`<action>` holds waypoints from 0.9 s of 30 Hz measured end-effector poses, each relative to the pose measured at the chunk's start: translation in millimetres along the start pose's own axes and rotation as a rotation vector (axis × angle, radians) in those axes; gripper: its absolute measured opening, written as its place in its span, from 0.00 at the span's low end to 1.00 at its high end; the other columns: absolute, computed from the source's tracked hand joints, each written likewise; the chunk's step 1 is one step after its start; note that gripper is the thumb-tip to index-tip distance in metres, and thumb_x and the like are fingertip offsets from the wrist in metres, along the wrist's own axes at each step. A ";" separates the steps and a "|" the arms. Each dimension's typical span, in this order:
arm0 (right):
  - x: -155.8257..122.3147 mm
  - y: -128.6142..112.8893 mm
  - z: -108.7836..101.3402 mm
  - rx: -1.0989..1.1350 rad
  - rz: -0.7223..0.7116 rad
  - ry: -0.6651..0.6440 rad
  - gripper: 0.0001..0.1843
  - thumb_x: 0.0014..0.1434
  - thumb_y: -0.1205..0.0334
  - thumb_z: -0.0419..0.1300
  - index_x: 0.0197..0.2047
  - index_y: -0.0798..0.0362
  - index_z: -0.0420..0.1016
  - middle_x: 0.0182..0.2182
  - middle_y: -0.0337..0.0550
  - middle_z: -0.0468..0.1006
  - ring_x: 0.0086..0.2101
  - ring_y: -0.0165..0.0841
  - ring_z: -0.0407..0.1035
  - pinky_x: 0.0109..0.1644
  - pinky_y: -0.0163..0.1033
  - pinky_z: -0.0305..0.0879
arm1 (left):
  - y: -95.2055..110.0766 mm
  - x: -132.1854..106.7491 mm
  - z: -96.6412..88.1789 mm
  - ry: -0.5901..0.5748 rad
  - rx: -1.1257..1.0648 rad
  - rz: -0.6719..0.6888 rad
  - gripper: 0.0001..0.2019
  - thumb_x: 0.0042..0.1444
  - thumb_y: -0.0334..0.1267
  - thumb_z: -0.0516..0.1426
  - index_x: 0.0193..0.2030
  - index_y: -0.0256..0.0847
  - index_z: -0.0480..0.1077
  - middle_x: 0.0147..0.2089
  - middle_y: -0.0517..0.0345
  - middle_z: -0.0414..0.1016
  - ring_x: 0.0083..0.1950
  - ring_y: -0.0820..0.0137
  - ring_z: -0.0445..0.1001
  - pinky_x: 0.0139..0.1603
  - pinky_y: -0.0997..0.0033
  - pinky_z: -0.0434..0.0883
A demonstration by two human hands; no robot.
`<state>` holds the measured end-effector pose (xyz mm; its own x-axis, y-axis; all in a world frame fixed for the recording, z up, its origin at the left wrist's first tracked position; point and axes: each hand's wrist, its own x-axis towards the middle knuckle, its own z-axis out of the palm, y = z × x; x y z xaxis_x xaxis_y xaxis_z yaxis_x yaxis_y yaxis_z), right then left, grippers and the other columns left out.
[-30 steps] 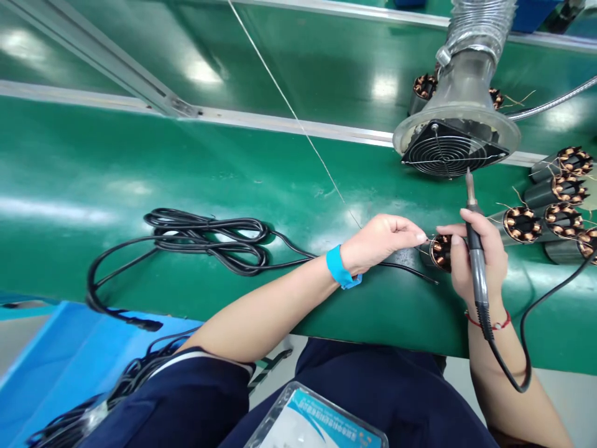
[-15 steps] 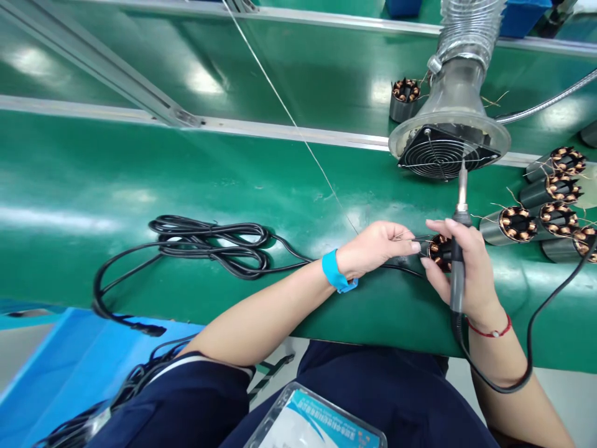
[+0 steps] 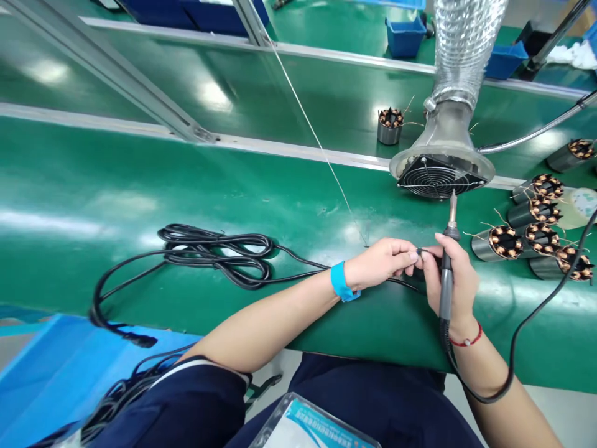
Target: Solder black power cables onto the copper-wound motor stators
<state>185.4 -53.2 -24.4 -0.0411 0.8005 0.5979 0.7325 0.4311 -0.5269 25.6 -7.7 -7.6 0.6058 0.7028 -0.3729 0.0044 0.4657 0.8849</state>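
My left hand (image 3: 389,260), with a blue band at the wrist, pinches a small thin black piece (image 3: 421,251), perhaps a wire end or sleeve; its kind is too small to make out. Close beside it, my right hand (image 3: 454,280) grips a soldering iron (image 3: 446,280), its metal tip pointing up toward the fume fan. The right fingertips also reach the black piece. Under the left wrist a black cable (image 3: 314,267) runs from a coiled bundle (image 3: 224,249) toward the hands. Whatever lies between and below the fingers is mostly hidden.
A fume extractor hood (image 3: 443,171) with a fan hangs just ahead of the iron. Several copper-wound stators (image 3: 498,242) lie to the right; another stator (image 3: 389,126) stands behind the rail. The iron's cord (image 3: 512,354) loops over my right forearm. A white strand (image 3: 321,146) slants down to the bench.
My hands have come closer together, and the left now pinches the black piece at the right fingertips. The stator seen between the fingers is now hidden. The view has shifted upward.
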 end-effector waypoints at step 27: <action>-20.0 65.2 -6.5 -0.049 0.175 0.115 0.22 0.66 0.49 0.54 0.55 0.56 0.70 0.42 0.49 0.82 0.45 0.40 0.75 0.52 0.44 0.68 | 125.1 140.5 -182.3 0.647 1.464 0.242 0.24 0.53 0.26 0.62 0.58 0.34 0.68 0.57 0.41 0.74 0.64 0.51 0.63 0.66 0.46 0.58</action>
<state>238.4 -43.8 -66.8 0.1657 0.8072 0.5665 0.7537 0.2668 -0.6006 -33.8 247.4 -0.2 0.2878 0.9531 0.0936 0.9082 -0.3026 0.2892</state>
